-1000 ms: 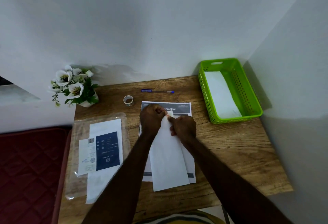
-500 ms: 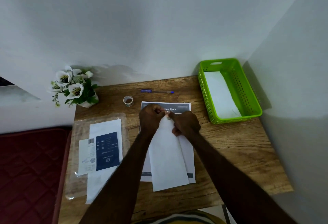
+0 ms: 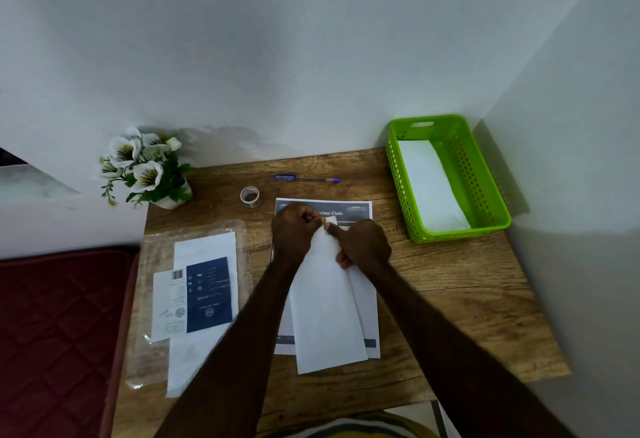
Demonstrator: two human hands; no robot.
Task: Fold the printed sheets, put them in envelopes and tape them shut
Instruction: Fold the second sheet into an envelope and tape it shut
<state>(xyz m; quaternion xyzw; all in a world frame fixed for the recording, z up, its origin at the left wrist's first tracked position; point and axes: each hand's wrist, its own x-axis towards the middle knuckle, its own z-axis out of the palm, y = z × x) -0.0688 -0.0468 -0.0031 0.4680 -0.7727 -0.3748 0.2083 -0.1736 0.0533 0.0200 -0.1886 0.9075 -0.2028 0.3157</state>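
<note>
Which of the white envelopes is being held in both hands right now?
The envelope at mid-table, lying over the printed sheet; both hands pinch its far end. The other lies untouched in the green basket.

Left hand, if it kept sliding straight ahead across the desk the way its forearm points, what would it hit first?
Probably nothing but the printed sheet under the left hand; beyond that, likely the blue pen near the wall, though depth is hard to judge.

Printed sheet (image 3: 360, 210) heading partly hidden behind hands (image 3: 325, 240).

One pen (image 3: 306, 179), one tape roll (image 3: 250, 196), one basket (image 3: 491, 191), two hands (image 3: 294, 235).
</note>
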